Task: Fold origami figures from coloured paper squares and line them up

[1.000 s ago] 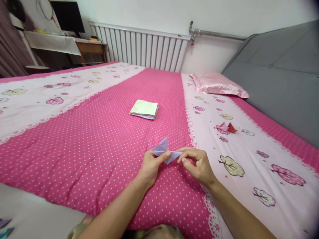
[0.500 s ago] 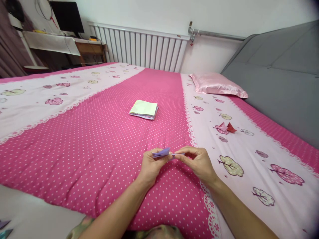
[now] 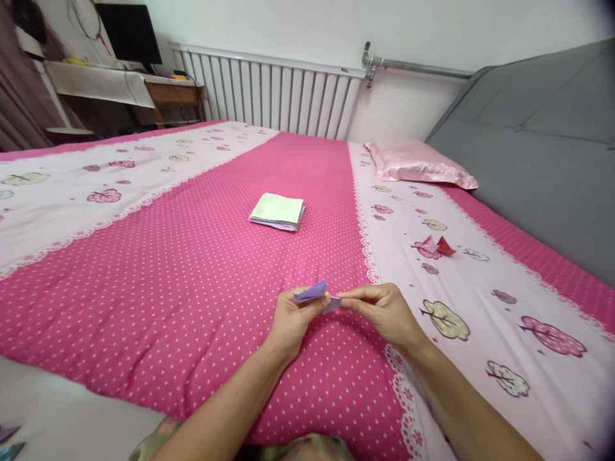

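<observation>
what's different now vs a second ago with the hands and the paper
The purple paper has tipped: its raised point sits lower, and its upper flap shows narrower. The right hand, loosely curled at the paper's right tip before, now pinches that end. The left hand keeps its hold. The paper stack, pink paper and red paper stayed put.

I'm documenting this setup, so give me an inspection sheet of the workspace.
Surface: pink-and-white bedspread, wrinkled.
Papers: folded purple paper in hand; square paper stack beyond it.
Clutter: folded pink paper and folded red paper at right; angular pieces at lower left, partly cut off.
Hands: left hand grips the purple paper; right hand pinches its end.
Cables: thin dark cable at the desk.
Surroundings: monitor, radiator, pillow, grey headboard.
</observation>
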`<action>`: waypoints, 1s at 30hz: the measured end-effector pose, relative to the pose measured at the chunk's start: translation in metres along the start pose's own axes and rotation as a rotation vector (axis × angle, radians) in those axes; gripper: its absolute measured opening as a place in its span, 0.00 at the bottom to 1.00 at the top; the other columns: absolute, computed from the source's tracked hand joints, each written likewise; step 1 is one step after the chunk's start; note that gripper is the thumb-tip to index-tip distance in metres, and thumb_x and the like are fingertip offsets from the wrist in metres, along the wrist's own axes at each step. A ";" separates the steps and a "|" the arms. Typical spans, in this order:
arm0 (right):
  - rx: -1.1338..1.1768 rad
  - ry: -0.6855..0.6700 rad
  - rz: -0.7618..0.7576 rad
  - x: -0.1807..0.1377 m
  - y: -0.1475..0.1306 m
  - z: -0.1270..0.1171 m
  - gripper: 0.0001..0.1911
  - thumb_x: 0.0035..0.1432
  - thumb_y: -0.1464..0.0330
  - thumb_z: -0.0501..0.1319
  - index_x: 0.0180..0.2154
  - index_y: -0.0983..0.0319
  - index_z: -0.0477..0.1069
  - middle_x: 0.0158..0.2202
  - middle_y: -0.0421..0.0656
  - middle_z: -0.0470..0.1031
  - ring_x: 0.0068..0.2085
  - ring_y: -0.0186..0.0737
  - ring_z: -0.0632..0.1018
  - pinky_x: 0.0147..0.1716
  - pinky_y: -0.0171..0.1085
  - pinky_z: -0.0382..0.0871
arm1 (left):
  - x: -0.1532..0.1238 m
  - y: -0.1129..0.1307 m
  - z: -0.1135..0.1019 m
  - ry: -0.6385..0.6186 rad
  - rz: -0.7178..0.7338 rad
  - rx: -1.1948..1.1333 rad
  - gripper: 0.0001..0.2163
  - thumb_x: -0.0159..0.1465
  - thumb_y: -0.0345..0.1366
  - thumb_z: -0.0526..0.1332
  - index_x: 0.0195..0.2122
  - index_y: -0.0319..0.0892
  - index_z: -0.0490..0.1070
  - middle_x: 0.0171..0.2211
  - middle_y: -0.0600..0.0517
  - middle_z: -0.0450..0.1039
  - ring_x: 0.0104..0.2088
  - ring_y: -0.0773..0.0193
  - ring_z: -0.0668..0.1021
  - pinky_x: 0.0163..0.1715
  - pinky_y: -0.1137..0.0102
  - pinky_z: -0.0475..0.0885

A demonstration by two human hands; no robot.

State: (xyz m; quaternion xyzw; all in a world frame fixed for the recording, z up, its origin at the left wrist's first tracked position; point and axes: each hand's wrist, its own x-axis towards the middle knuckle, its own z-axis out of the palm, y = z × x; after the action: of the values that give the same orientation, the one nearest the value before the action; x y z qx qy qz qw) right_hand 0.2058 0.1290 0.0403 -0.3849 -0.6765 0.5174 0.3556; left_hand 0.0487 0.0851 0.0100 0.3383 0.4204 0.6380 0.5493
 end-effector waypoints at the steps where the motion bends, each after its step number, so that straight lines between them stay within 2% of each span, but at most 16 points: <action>1: -0.002 -0.012 0.004 0.000 0.000 -0.001 0.10 0.47 0.63 0.65 0.34 0.59 0.78 0.31 0.44 0.80 0.33 0.43 0.79 0.36 0.43 0.74 | 0.000 0.000 0.000 -0.003 0.000 -0.004 0.06 0.46 0.34 0.70 0.23 0.37 0.76 0.23 0.51 0.75 0.25 0.67 0.73 0.30 0.72 0.66; 7: -0.023 -0.058 -0.006 0.001 -0.001 -0.004 0.12 0.50 0.63 0.63 0.38 0.58 0.77 0.32 0.43 0.80 0.34 0.42 0.79 0.37 0.41 0.73 | 0.002 -0.002 -0.002 -0.005 -0.008 -0.034 0.05 0.48 0.32 0.69 0.24 0.38 0.76 0.23 0.53 0.75 0.24 0.69 0.73 0.31 0.74 0.67; 12: -0.050 -0.112 -0.054 0.001 -0.005 -0.003 0.12 0.55 0.64 0.59 0.41 0.57 0.76 0.35 0.43 0.80 0.38 0.41 0.78 0.42 0.41 0.71 | 0.003 -0.004 -0.002 0.009 -0.011 -0.059 0.06 0.49 0.33 0.69 0.26 0.37 0.76 0.25 0.50 0.77 0.27 0.66 0.75 0.34 0.72 0.67; 15: -0.119 -0.056 -0.066 0.000 -0.005 0.001 0.13 0.52 0.63 0.62 0.41 0.58 0.75 0.37 0.44 0.79 0.39 0.43 0.78 0.42 0.43 0.71 | 0.002 -0.003 -0.001 0.018 -0.016 -0.065 0.05 0.48 0.33 0.69 0.26 0.37 0.77 0.26 0.50 0.77 0.27 0.66 0.75 0.34 0.72 0.67; 18: -0.138 0.041 -0.112 -0.003 -0.003 0.008 0.13 0.48 0.64 0.66 0.38 0.59 0.75 0.37 0.44 0.78 0.38 0.42 0.77 0.40 0.40 0.71 | 0.000 0.000 0.000 -0.050 -0.032 -0.033 0.07 0.48 0.32 0.69 0.28 0.37 0.77 0.27 0.49 0.78 0.29 0.65 0.75 0.37 0.71 0.67; 21: -0.093 0.059 -0.151 -0.004 0.001 0.013 0.11 0.50 0.66 0.64 0.38 0.60 0.73 0.34 0.42 0.76 0.36 0.38 0.76 0.39 0.37 0.70 | 0.000 0.002 0.000 -0.117 -0.048 -0.005 0.07 0.49 0.33 0.68 0.30 0.37 0.78 0.28 0.49 0.78 0.31 0.65 0.75 0.37 0.71 0.67; 25: -0.024 0.093 -0.196 -0.001 0.003 0.012 0.05 0.52 0.69 0.62 0.32 0.60 0.68 0.28 0.38 0.70 0.32 0.34 0.73 0.33 0.34 0.69 | 0.002 0.000 -0.002 -0.156 -0.067 -0.013 0.07 0.53 0.36 0.65 0.28 0.37 0.77 0.26 0.50 0.76 0.26 0.69 0.73 0.32 0.74 0.66; 27: -0.021 0.098 -0.216 0.000 0.003 0.009 0.02 0.52 0.70 0.62 0.30 0.60 0.68 0.28 0.38 0.70 0.32 0.34 0.73 0.33 0.33 0.69 | 0.003 -0.001 -0.002 -0.139 -0.045 -0.015 0.08 0.54 0.37 0.64 0.29 0.37 0.76 0.26 0.50 0.75 0.25 0.70 0.73 0.30 0.75 0.66; 30: -0.072 0.065 -0.218 0.001 0.003 0.006 0.04 0.53 0.70 0.61 0.34 0.60 0.72 0.33 0.41 0.73 0.36 0.37 0.74 0.37 0.36 0.69 | 0.004 -0.002 -0.001 -0.060 -0.019 -0.033 0.08 0.55 0.37 0.64 0.29 0.37 0.75 0.24 0.52 0.74 0.24 0.71 0.73 0.29 0.75 0.67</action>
State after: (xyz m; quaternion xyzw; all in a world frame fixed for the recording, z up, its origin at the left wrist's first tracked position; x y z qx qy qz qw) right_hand 0.2009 0.1276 0.0358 -0.3383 -0.7206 0.4381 0.4176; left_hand 0.0475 0.0886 0.0077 0.3440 0.3964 0.6293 0.5731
